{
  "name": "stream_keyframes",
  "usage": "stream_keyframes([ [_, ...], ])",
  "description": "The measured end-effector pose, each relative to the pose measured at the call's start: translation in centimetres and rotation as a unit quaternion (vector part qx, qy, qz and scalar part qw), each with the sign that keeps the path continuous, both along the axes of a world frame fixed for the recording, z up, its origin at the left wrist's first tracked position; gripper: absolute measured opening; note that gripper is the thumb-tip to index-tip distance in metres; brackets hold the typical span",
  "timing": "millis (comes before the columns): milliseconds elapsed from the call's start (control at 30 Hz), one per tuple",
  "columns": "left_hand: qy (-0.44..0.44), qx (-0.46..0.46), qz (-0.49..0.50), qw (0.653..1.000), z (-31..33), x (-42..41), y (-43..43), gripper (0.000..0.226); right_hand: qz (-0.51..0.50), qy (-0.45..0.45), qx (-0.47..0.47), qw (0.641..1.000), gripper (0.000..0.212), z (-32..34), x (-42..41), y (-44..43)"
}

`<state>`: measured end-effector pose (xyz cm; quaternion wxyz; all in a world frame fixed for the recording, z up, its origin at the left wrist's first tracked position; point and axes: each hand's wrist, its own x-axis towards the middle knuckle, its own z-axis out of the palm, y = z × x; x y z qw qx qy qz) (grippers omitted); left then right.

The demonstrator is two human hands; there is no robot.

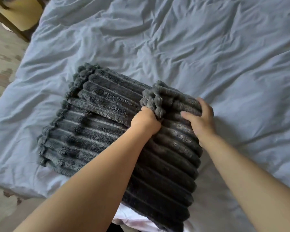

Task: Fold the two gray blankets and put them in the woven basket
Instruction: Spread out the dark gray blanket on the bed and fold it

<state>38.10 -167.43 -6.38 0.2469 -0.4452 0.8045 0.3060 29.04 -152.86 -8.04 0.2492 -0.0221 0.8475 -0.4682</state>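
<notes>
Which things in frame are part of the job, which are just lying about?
Job: blanket; left hand and right hand, both with a grip on its folded edge.
Lying about: sheet; wooden frame; floor.

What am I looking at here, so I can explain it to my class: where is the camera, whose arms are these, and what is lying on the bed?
There is no machine here. This single picture comes from a camera worn on a person's head, looking down at their own bare arms. A dark gray ribbed blanket lies partly folded on a wrinkled pale bedsheet. The left hand grips a bunched edge of it. The right hand holds the raised fold just beside that. A strip of floor shows at the left edge.
</notes>
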Motion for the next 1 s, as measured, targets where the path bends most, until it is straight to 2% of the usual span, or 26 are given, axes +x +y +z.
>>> stream_keyframes([
  [33, 0.016, 0.007, -0.013, 1.000, -0.4, -0.1, -0.1, 0.058, -0.070, -0.043, -0.067, 0.994, 0.074, 0.0, 0.4, 1.6],
  [100, 0.059, 0.042, -0.024, 0.997, -0.7, 0.0, -0.5, 0.046, -0.151, -0.167, -0.115, 0.967, 0.067, -0.2, 1.9, 4.7],
  [200, 0.125, 0.181, 0.036, 0.975, -0.7, 1.4, -1.6, 0.035, -0.152, -0.420, -0.140, 0.884, 0.057, -0.3, 5.6, 7.2],
  [267, 0.134, 0.205, 0.079, 0.966, -0.2, 2.6, -2.1, 0.040, -0.137, -0.465, -0.123, 0.866, 0.054, -0.1, 7.3, 7.2],
  [300, 0.124, 0.159, 0.080, 0.976, 0.2, 2.8, -2.1, 0.048, -0.133, -0.463, -0.114, 0.869, 0.054, 0.1, 7.7, 6.9],
  [367, 0.105, -0.035, 0.049, 0.993, 1.8, 3.0, -1.8, 0.069, -0.130, -0.446, -0.101, 0.880, 0.059, 0.8, 7.9, 5.7],
  [433, 0.164, -0.228, -0.031, 0.959, 4.1, 3.3, -1.2, 0.070, -0.123, -0.433, -0.090, 0.888, 0.056, 2.3, 7.9, 4.2],
  [467, 0.206, -0.266, -0.073, 0.939, 5.1, 3.5, -1.0, 0.066, -0.123, -0.427, -0.080, 0.892, 0.053, 3.1, 8.0, 3.5],
  [500, 0.224, -0.259, -0.107, 0.933, 5.9, 4.0, -0.8, 0.062, -0.124, -0.420, -0.073, 0.896, 0.052, 3.9, 8.2, 2.8],
  [533, 0.211, -0.221, -0.130, 0.943, 6.0, 4.6, -0.9, 0.055, -0.126, -0.413, -0.072, 0.899, 0.052, 4.7, 8.5, 2.1],
  [633, 0.096, 0.008, -0.109, 0.989, 4.0, 8.0, -2.6, 0.056, -0.134, -0.396, -0.072, 0.906, 0.054, 7.8, 10.0, -0.4],
  [700, 0.151, 0.164, -0.052, 0.973, 1.9, 10.4, -4.6, 0.057, -0.136, -0.380, -0.071, 0.912, 0.047, 10.0, 11.4, -2.4],
  [800, 0.270, 0.307, 0.031, 0.912, -0.3, 13.1, -7.5, 0.054, -0.131, -0.345, -0.086, 0.926, 0.031, 13.1, 13.4, -6.0],
  [833, 0.272, 0.328, 0.048, 0.903, -0.6, 13.8, -8.7, 0.054, -0.128, -0.327, -0.085, 0.933, 0.030, 14.1, 14.1, -7.4],
  [900, 0.252, 0.302, 0.033, 0.919, -1.0, 14.9, -11.4, 0.050, -0.116, -0.304, -0.092, 0.941, 0.030, 15.7, 15.5, -11.1],
  [967, 0.223, 0.238, 0.002, 0.945, -0.9, 15.9, -14.2, 0.025, -0.095, -0.292, -0.101, 0.946, 0.036, 16.6, 16.8, -15.6],
  [1000, 0.205, 0.212, 0.007, 0.955, -0.6, 16.4, -15.7, 0.014, -0.078, -0.287, -0.094, 0.950, 0.047, 16.6, 17.4, -18.0],
])
